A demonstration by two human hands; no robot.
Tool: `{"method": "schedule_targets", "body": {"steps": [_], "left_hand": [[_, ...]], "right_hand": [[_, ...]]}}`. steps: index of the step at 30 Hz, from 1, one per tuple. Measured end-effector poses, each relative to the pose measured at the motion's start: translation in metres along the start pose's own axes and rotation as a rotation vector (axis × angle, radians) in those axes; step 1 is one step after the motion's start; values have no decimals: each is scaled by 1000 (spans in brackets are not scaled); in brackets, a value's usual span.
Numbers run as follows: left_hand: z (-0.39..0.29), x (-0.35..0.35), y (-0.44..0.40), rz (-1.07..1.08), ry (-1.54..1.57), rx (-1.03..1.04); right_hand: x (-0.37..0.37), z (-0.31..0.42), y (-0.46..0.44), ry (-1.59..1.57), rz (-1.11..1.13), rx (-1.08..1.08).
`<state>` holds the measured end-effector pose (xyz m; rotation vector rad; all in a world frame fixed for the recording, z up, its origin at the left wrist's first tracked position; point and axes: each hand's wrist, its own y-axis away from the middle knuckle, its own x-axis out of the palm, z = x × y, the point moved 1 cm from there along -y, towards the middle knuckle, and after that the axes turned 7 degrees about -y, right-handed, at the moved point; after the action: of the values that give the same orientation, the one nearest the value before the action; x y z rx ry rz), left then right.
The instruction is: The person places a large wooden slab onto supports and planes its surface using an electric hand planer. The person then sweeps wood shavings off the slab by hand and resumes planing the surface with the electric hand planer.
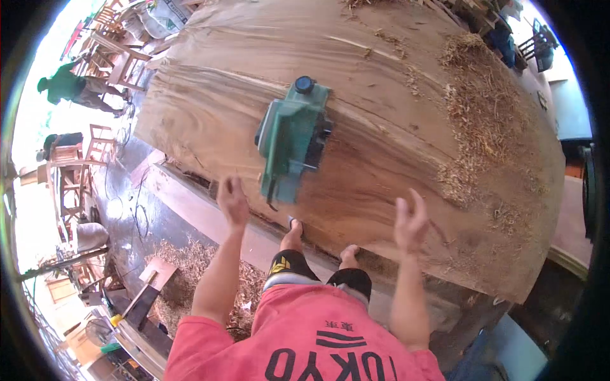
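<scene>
A green electric hand planer (294, 143) with a dark round knob rests on a wide, brown-grained wooden slab (375, 171). My left hand (233, 202) is raised left of and below the planer, apart from it. Its fingers are up and hold nothing. My right hand (412, 222) hovers over the right part of the slab, away from the planer, with its fingers spread and slightly blurred. Neither hand touches the planer. My feet (292, 233) are at the slab's near edge.
Heaps of wood shavings (486, 120) cover the slab's right side, and more shavings (200, 273) lie on the floor at lower left. Cables (141, 213) run over the floor. A person in green (67, 86) is at upper left near wooden chairs (127, 63).
</scene>
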<state>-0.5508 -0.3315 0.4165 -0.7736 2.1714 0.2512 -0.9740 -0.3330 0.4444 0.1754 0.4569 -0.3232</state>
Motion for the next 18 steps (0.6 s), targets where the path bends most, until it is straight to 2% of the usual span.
{"method": "schedule_targets", "body": {"steps": [2,4,6,7,9,12,14,15,16,18], "left_hand": [[34,21,-57,-84,-97,-11],[59,64,-100,-129,-233,71],[22,72,-105,50,-517,-58],[9,71,-104,138,-669,-120],[16,72,-105,166,-670,-120],[18,71,-104,168,-689,-105],[20,73,-106,164,-676,-94],[18,72,-104,162,-670,-77],[21,72,-103,168,-690,-16],[30,76,-104,177,-731,110]], "right_hand": [[74,83,8,-42,145,-172],[148,137,11,-121,273,-214],[212,164,11,-186,226,-186],[236,168,3,-264,214,-25],[268,165,-4,-431,204,316],[258,158,-8,-515,153,254],[217,157,-6,-630,164,360],[188,164,-2,-555,225,525],[170,149,11,-459,221,409],[134,136,42,-294,186,319]]}}
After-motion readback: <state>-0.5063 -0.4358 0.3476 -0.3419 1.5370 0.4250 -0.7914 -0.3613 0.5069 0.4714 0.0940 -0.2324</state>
